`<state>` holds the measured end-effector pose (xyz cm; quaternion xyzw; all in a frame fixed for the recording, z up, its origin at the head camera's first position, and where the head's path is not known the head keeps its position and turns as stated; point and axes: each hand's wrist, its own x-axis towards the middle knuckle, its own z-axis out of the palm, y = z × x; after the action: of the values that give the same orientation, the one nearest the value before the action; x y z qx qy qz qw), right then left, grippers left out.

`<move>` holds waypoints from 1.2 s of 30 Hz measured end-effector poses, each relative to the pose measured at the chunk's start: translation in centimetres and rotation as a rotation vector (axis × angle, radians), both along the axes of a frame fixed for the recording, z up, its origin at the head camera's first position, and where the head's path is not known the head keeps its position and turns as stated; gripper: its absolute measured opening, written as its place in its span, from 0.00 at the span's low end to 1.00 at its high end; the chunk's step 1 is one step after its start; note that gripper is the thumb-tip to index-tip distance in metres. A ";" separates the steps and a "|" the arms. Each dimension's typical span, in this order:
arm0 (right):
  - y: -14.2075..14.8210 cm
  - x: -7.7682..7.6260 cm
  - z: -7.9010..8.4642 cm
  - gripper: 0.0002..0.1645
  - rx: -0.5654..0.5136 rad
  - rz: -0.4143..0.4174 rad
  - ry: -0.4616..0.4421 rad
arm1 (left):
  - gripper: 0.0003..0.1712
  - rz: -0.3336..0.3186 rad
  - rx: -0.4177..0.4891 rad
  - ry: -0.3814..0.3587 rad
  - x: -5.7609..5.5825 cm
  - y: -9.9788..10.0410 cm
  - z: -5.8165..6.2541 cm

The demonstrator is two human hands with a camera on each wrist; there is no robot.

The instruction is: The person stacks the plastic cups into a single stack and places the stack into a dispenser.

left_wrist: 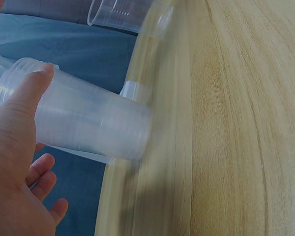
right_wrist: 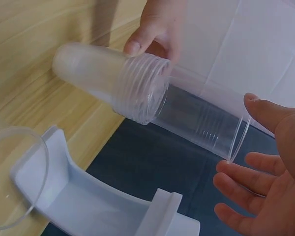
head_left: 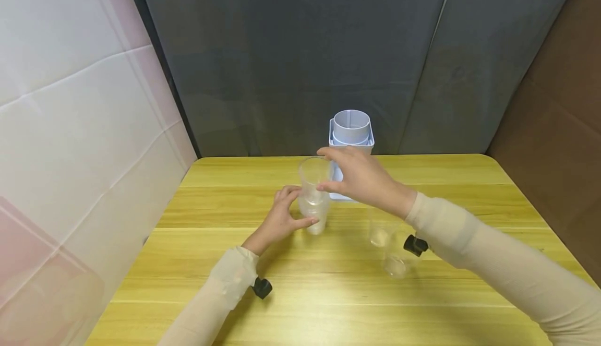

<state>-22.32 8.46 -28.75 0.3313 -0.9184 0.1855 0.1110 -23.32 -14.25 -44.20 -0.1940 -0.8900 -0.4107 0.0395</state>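
A yellowish wooden table point(head_left: 328, 309) fills the lower frame, with dark grey cloth point(head_left: 291, 59) behind. Near the frame's centre, the left hand point(head_left: 276, 222) grips the cup stack point(head_left: 314, 219) from its side, while the right hand point(head_left: 361, 176), thumb and fingers spread wide, pinches a clear cup point(head_left: 309, 170) across its rim; that cup's base is at the stack's mouth. Best to steady the stack without squeezing it, keep both in line so the walls don't bind, and avoid the pale holder point(head_left: 351, 134) behind
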 end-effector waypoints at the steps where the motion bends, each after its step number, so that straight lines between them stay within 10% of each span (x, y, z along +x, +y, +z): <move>1: 0.0 0.0 -0.2 0.41 -0.001 0.002 0.000 | 0.44 -0.001 -0.001 -0.001 0.0 0.0 0.0; 36: -1.6 -0.5 -4.9 0.43 0.089 -0.016 -0.092 | 0.41 -0.004 0.023 0.003 0.2 -0.2 -0.3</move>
<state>-22.81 6.84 -33.63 0.3198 -0.9324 0.1589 0.0552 -23.14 -14.46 -44.47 -0.1957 -0.8848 -0.4208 0.0422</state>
